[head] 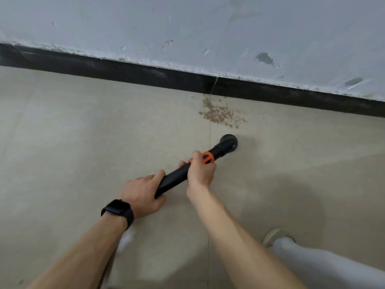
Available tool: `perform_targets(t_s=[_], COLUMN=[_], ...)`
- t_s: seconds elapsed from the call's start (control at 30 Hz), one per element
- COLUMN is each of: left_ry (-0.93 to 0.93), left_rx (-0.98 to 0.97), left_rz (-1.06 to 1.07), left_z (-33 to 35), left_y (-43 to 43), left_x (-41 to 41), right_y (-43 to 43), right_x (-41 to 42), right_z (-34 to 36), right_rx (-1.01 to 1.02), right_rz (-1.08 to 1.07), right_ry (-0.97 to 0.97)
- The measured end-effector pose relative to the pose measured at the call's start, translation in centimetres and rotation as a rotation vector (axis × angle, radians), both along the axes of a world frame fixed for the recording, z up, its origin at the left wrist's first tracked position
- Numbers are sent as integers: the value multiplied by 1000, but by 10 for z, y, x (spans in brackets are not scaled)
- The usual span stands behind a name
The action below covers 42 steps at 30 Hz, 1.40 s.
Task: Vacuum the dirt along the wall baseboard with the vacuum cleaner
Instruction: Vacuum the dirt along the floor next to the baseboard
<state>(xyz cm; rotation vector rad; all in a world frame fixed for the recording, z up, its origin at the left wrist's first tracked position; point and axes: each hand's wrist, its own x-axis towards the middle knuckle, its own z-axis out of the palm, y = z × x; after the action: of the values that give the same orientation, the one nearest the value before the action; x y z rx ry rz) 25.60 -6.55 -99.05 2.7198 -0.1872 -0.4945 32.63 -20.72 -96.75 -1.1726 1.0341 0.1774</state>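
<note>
Floor (pixel 83 132): tile, meeting the baseboard (pixel 145 73).
Vacuum cleaner wand (pixel 175 179): angled toward the baseboard.
Left hand (pixel 141 195), right hand (pixel 201 172): fingers (pixel 159 174) wrapped round the wand.
Dirt (pixel 220 113): crumbs against the baseboard.
Nozzle (pixel 228 141): near the baseboard, just short of the dirt.
Best pushed low and slowly, up to the baseboard.

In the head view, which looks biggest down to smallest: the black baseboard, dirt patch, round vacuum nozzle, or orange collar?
1. black baseboard
2. dirt patch
3. round vacuum nozzle
4. orange collar, partly covered by the right hand; nearly ties the nozzle
</note>
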Motion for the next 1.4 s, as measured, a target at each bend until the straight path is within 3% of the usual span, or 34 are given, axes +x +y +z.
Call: perform_targets(t_s=[0.1,0.23,0.77,0.97,1.2,1.4], left_ry=[28,77,-5,-19,57,13], left_rx=[14,90,49,8,45,104], left_rz=[115,112,-424,-276,38,102], left_z=[8,14,3,-6,10,14], left_y=[37,55,-126,-103,-33,-4], left_x=[-30,-54,12,16,14,3], right_y=[42,56,-136,-113,-34,-3], right_x=[-21,-49,-43,-20,10,7], right_z=[5,3,-5,-7,0,3], right_rx=[32,60,-196,-116,21,70], right_rz=[97,120,-396,-347,0,85], right_ry=[44,70,98,-11,-27,-4])
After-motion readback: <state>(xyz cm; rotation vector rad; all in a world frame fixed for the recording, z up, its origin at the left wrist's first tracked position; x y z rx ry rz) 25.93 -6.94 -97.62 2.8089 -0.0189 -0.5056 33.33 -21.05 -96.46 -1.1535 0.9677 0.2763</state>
